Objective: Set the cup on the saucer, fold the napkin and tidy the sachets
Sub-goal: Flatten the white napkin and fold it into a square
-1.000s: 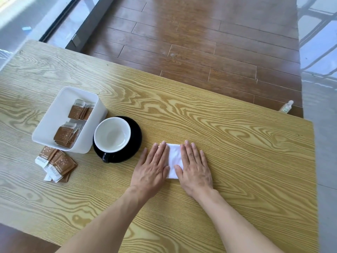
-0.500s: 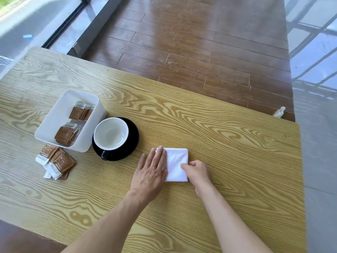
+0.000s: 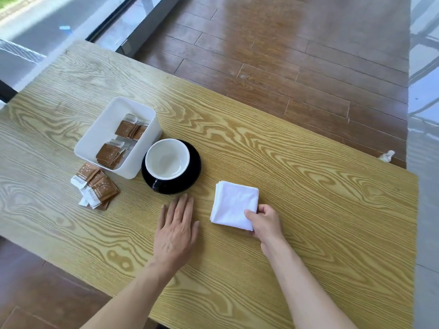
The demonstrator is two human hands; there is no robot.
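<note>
The right hand [image 3: 263, 222] pinches the near corner of the folded napkin [image 3: 234, 205] on the table [image 3: 308, 186], the left hand [image 3: 177, 231] lies flat and empty beside it, the cup [image 3: 167, 159] sits on its saucer [image 3: 193, 170], so the loose sachets [image 3: 95, 188] by the box [image 3: 104, 124] likely come next

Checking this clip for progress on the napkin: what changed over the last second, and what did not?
The left hand came off the napkin and now lies flat on the table beside it. The right hand went from pressing flat to pinching the napkin's near right corner. Unchanged: cup on saucer, sachets in the white bin, loose sachets on the table.
</note>
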